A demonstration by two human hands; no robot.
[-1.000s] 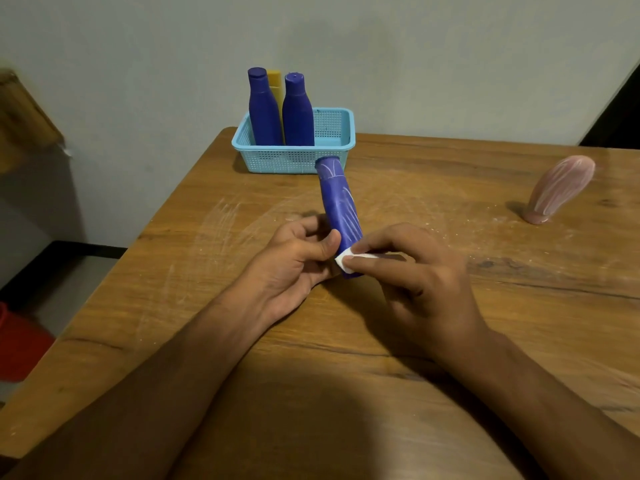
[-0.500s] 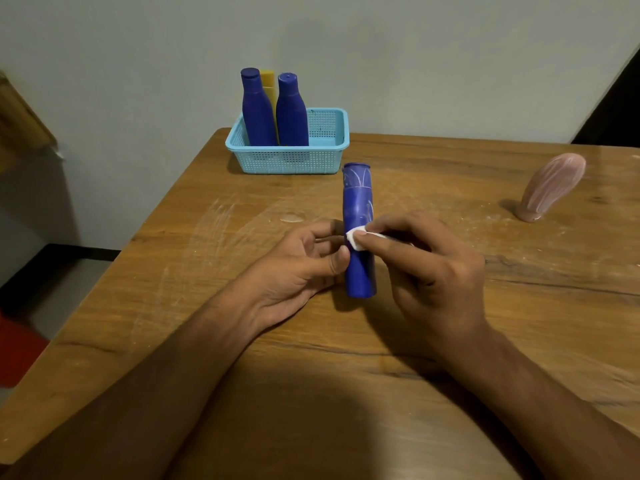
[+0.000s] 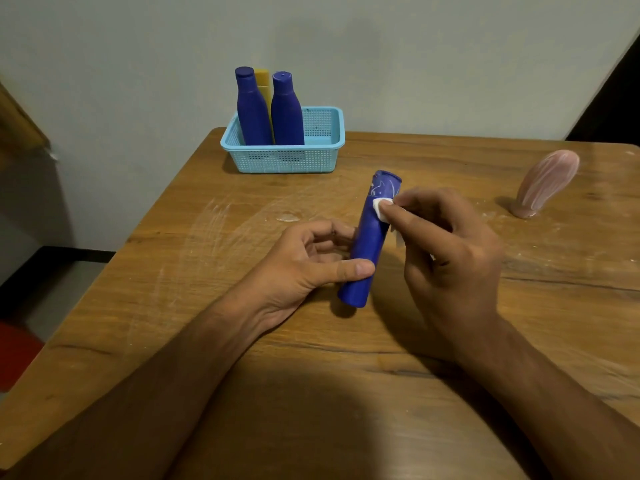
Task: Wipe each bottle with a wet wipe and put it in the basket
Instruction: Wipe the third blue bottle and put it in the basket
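The yellow bottle (image 3: 262, 81) in the basket (image 3: 284, 159) shows only its top between two blue bottles. Most of the wet wipe (image 3: 381, 207) hides under the right hand (image 3: 450, 258). The counter (image 3: 173, 271) runs past the frame's edges.

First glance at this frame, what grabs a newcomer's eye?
At centre, the blue tube held tilted over the wooden table: the left hand grips its lower part while the right hand pinches a white wet wipe against its upper end. Behind it, the light blue basket at the table's far edge holds two blue bottles and a yellow one. A pink bottle stands alone at far right.
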